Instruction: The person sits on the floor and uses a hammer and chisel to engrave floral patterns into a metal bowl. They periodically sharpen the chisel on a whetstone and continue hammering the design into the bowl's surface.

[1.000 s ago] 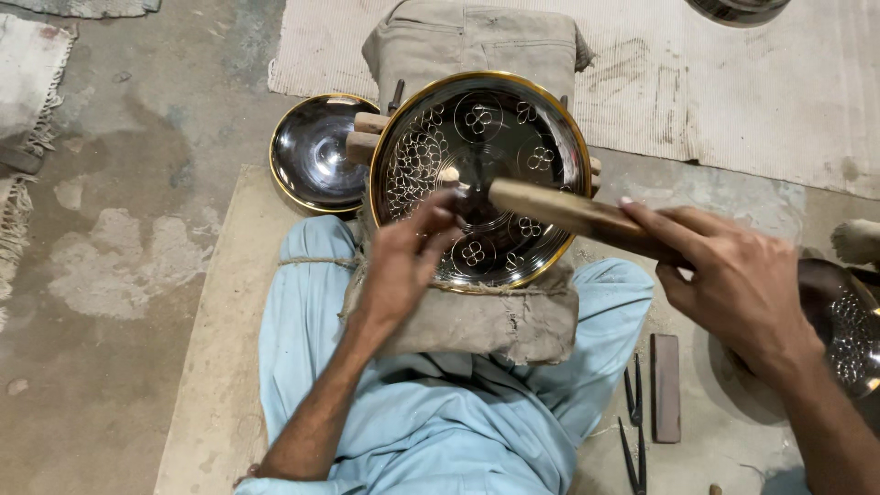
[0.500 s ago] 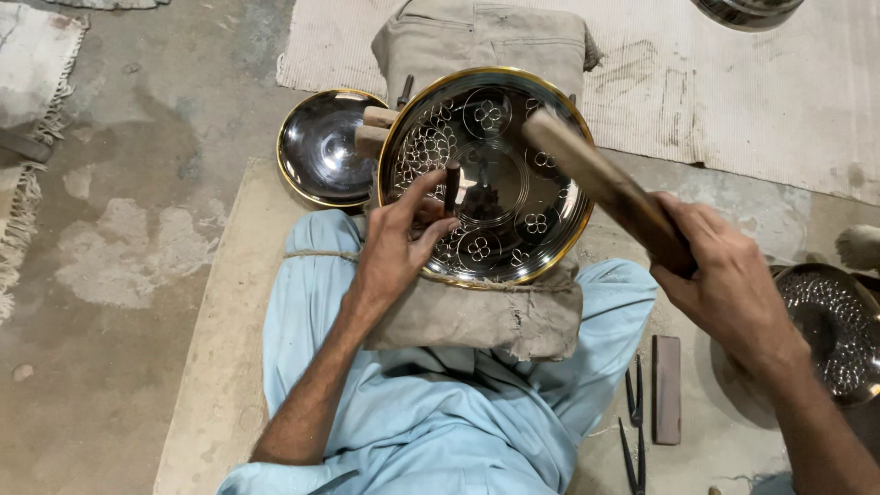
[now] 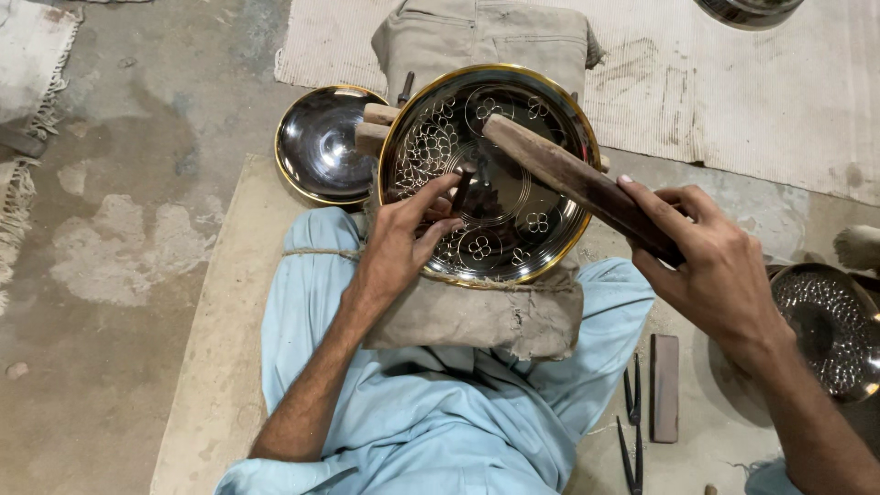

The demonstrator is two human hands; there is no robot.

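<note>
My left hand (image 3: 403,240) pinches a small dark chisel, probably (image 3: 461,190) | right hand (image 3: 710,261) grips brown wooden mallet (image 3: 573,179) | gold-rimmed engraved round metal plate (image 3: 490,174) centre frame on tan cloth pad (image 3: 477,316) | stained concrete floor (image 3: 119,238) left.

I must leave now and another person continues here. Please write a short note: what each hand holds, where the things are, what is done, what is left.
Left hand: pinches a small dark chisel, tip on the engraved plate.
Right hand: grips a wooden mallet, its head raised above the chisel.
The plate leans on a cloth pad on the lap. A plain dark bowl sits behind it to the left, a patterned bowl on the right, thin tools and a flat block by the right leg.
Done: flower motifs around much of the plate.
Left: the smooth centre and the gaps between motifs appear uncut.
</note>
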